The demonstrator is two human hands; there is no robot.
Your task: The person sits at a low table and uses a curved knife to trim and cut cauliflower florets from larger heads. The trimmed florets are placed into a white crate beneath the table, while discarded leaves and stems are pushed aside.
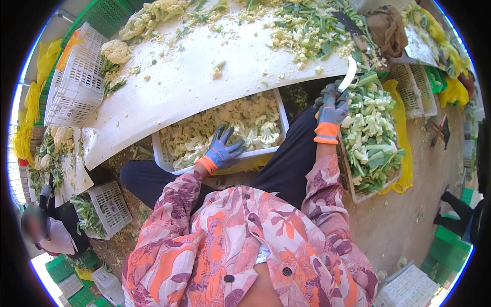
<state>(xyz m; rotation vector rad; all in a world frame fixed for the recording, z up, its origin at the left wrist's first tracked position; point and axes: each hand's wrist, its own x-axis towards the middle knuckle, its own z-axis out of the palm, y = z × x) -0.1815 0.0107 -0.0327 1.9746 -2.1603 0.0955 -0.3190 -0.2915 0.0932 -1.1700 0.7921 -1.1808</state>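
My left hand [222,149], in a grey and blue glove with an orange cuff, rests fingers apart over the near edge of a white plastic crate [285,115] and holds nothing. Cauliflower florets [215,119] fill that crate, which sits partly under the white work table [172,88]. My right hand [333,105], gloved alike, is closed round a knife with a curved pale blade [348,75] that points up and away from me. Beside it on the right stands a crate [347,172] heaped with cut stalks and leaves [374,130].
Trimmings [307,27] and a large knife [347,25] lie on the table's far right. Whole cauliflower heads [116,51] and stacked white crates [78,73] stand at the left. A co-worker [57,234] sits at the lower left, near another crate [111,207].
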